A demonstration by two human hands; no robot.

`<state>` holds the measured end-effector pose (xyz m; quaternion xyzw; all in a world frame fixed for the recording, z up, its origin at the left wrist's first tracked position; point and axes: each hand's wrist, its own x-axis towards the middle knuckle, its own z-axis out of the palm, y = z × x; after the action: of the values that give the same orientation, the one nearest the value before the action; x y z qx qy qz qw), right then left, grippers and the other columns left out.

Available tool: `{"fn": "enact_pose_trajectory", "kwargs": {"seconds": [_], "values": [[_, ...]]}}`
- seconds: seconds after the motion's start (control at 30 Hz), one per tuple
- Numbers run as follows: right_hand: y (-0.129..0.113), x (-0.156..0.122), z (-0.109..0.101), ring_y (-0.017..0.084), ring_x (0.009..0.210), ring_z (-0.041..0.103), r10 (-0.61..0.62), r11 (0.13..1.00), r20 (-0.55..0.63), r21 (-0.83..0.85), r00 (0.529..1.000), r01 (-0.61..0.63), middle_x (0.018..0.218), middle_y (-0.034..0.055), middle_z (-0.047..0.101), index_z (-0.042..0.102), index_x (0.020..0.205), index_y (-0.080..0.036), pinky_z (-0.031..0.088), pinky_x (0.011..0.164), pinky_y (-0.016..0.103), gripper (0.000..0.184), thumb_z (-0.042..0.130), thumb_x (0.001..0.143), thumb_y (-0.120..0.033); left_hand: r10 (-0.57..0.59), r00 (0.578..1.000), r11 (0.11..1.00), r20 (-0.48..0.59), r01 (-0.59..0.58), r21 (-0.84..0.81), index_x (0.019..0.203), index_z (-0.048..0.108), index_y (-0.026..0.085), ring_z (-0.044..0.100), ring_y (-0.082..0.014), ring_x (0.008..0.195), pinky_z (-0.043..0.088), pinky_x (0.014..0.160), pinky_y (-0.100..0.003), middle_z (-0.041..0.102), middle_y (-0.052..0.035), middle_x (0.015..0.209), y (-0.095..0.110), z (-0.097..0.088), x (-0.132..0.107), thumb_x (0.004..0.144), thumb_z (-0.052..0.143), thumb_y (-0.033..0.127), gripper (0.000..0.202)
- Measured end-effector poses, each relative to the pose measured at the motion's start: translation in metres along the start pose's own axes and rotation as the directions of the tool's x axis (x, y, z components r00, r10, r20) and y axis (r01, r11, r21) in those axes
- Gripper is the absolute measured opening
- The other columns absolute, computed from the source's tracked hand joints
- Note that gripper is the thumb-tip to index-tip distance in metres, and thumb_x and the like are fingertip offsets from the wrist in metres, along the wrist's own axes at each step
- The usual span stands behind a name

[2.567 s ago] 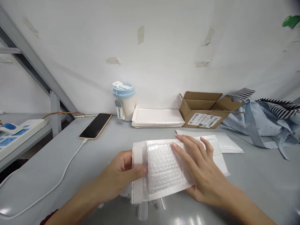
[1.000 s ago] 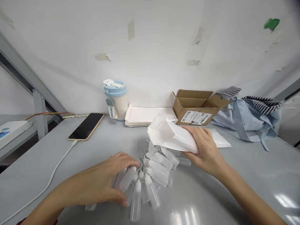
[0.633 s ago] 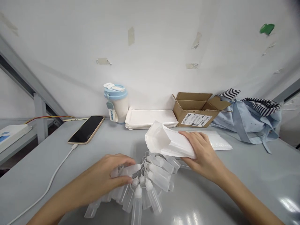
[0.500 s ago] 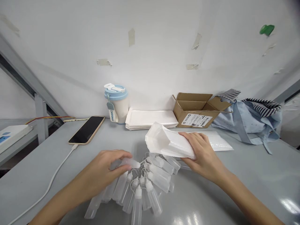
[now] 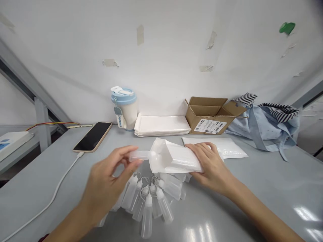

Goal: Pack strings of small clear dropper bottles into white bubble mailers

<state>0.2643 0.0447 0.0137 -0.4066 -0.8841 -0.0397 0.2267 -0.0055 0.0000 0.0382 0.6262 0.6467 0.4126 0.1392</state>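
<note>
Between the thumb and fingers of my left hand [image 5: 111, 181] is a translucent squeeze bottle [image 5: 139, 155], its tip at the mouth of a white padded mailer [image 5: 180, 157]. My right hand [image 5: 210, 168] grips the mailer's far end, so its opening faces left and gapes. Below both hands, several more squeeze bottles [image 5: 147, 215] with white caps and small loops lie fanned out on the grey table. My left hand hides some of these, and the mailer covers others.
A stack of white mailers [image 5: 163, 124] lies by the wall, beside a cup [image 5: 127, 111] and an open cardboard box [image 5: 210, 117]. One flat mailer [image 5: 230, 148] rests behind my right hand. A phone [image 5: 93, 137] with a white cable [image 5: 57, 193] lies left; a blue bag [image 5: 264, 124] sits right.
My left hand has lifted the bottle up from the pile and brought its tip to the mailer's mouth. My right hand has shifted the mailer slightly left and down.
</note>
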Motion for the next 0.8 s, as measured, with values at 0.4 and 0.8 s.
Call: {"fn": "enact_pose_trajectory", "kwargs": {"seconds": [0.4, 0.8], "values": [[-0.007, 0.001, -0.003, 0.029, 0.091, 0.054, -0.011, 0.999, -0.014, 0.040, 1.000, 0.012, 0.102, 0.0109, 0.061, 0.038, 0.123, -0.018, 0.034, 0.085, 0.047, 0.049, 0.049, 0.075, -0.018, 0.184, 0.982, 0.983, 0.042, -0.185, 0.008, 0.113, 0.054, 0.028, 0.065, -0.0190, 0.087, 0.055, 0.070, -0.028, 0.067, 0.0002, 0.100, -0.007, 0.014, -0.009, 0.092, 0.047, 0.041, 0.026], [-0.003, 0.000, -0.003, 0.028, 0.091, 0.054, -0.001, 0.999, -0.055, 0.034, 0.999, 0.002, 0.103, 0.0107, 0.061, 0.038, 0.122, -0.018, 0.035, 0.083, 0.046, 0.045, 0.051, 0.079, -0.021, 0.390, 0.865, 0.912, 0.317, -0.410, -0.004, 0.133, 0.041, 0.034, 0.037, -0.0233, 0.126, 0.046, 0.096, -0.039, 0.039, -0.0017, 0.142, -0.006, 0.010, -0.008, 0.096, 0.030, 0.016, 0.042]]}}
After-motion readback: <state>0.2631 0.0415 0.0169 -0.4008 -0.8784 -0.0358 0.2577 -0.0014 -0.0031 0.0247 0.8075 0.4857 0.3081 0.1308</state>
